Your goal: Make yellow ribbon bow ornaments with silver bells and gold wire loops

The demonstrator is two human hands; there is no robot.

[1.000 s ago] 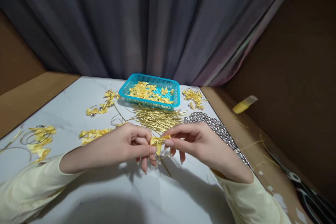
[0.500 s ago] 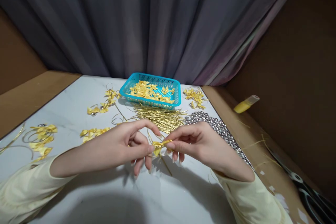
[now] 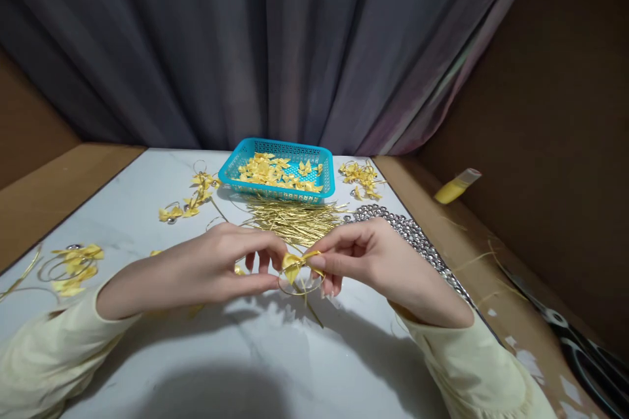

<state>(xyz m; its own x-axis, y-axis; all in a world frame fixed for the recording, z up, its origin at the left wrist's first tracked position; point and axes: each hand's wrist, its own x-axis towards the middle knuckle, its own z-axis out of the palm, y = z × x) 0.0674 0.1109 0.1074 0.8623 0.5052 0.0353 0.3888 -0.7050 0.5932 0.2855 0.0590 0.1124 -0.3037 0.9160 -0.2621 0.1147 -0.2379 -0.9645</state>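
A yellow ribbon bow is held up over the white table, its right side pinched between the thumb and index finger of my right hand. Below the bow hangs a thin gold wire loop, with a straight wire tail reaching down to the right. My left hand reaches in from the other side, its curved index finger by the bow's left edge and its thumb at the loop's left side. How firmly those fingertips grip the wire is hard to see.
Loose bows lie in a blue basket at the back. Before it spreads a pile of gold wire ties; silver bells line the right. Bows with wire loops lie left. Scissors and a yellow tube rest beyond the right edge.
My left thumb has come off the bow to the loop's left side, and its other fingers have curled in. The loop now shows rounder beneath the bow. My right hand keeps its pinch.
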